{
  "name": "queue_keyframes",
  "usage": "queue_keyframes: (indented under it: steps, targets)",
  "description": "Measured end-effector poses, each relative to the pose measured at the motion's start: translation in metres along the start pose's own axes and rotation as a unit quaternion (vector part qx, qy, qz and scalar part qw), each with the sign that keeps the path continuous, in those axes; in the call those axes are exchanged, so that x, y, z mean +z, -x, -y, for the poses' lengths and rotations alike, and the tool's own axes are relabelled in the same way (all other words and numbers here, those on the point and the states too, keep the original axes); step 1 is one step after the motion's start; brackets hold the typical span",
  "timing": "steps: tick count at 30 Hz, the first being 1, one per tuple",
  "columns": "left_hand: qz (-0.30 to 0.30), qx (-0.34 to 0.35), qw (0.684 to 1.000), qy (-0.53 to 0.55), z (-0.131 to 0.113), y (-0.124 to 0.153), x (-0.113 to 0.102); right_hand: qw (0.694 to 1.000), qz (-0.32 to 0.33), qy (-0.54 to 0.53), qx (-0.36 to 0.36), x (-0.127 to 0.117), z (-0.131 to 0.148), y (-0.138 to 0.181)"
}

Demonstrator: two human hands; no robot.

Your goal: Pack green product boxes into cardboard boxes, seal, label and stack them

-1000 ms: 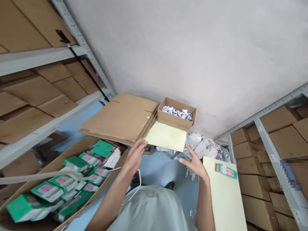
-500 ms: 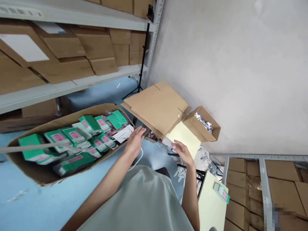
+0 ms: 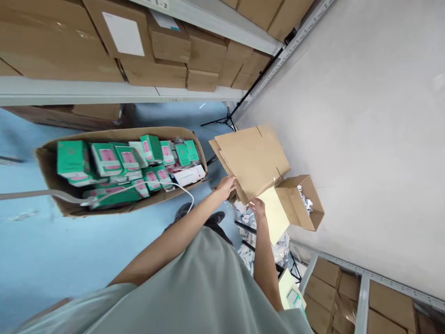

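A stack of flattened cardboard boxes (image 3: 255,160) leans over a pale yellow tabletop (image 3: 276,213). At the stack's near left edge, my left hand (image 3: 226,185) is closed with its fingers on the cardboard. My right hand (image 3: 257,208) pinches the lower corner of the same cardboard; its fingertips are partly hidden. To the left stands a large open carton (image 3: 114,214) filled with green and pink product boxes (image 3: 128,160) and one white box (image 3: 189,175). A white cable (image 3: 163,183) runs across that carton.
An open cardboard box (image 3: 295,206) with crumpled paper stands beside the stack. Paper scraps (image 3: 248,257) lie below the table. Loaded shelves (image 3: 104,88) line the upper left, with a black tripod (image 3: 243,99) at their end. More shelving (image 3: 363,297) stands at lower right.
Both hands have come forward to the flattened cardboard and closed on its near edge. My view has turned, and the product carton now appears more level.
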State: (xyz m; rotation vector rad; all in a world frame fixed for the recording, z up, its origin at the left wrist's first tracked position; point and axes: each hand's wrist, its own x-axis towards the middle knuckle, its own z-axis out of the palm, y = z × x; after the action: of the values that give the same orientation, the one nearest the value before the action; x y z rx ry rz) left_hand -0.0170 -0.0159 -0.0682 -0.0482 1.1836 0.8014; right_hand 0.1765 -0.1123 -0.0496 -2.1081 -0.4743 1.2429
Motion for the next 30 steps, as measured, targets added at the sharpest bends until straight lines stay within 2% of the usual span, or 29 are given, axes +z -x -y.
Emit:
queue_keyframes:
  steps: [4,8,13,19,22,26,30]
  targets:
    - [0.022,0.0,1.0,-0.008,0.005,-0.009,0.005,0.999,-0.011,0.025,0.044,0.013,-0.006,-0.018]
    - [0.05,-0.003,0.999,-0.015,0.014,-0.011,0.008,0.998,-0.002,0.038,0.051,0.013,-0.007,-0.022]
    - [0.07,0.007,0.997,-0.016,0.022,-0.011,0.011,0.999,0.013,0.03,0.032,0.004,-0.006,-0.019]
    - [0.082,0.055,0.995,-0.018,0.014,-0.005,0.024,1.0,0.019,0.001,-0.022,-0.006,0.011,-0.007]
    - [0.098,0.1,0.99,-0.013,0.005,0.005,0.038,0.998,0.014,-0.022,-0.059,-0.02,0.03,0.004]
    - [0.134,0.156,0.979,0.001,-0.011,0.023,0.071,0.991,-0.003,-0.059,-0.12,-0.039,0.061,0.019]
    - [0.16,0.183,0.97,0.01,-0.037,0.039,0.102,0.981,-0.019,-0.084,-0.176,-0.045,0.094,0.035]
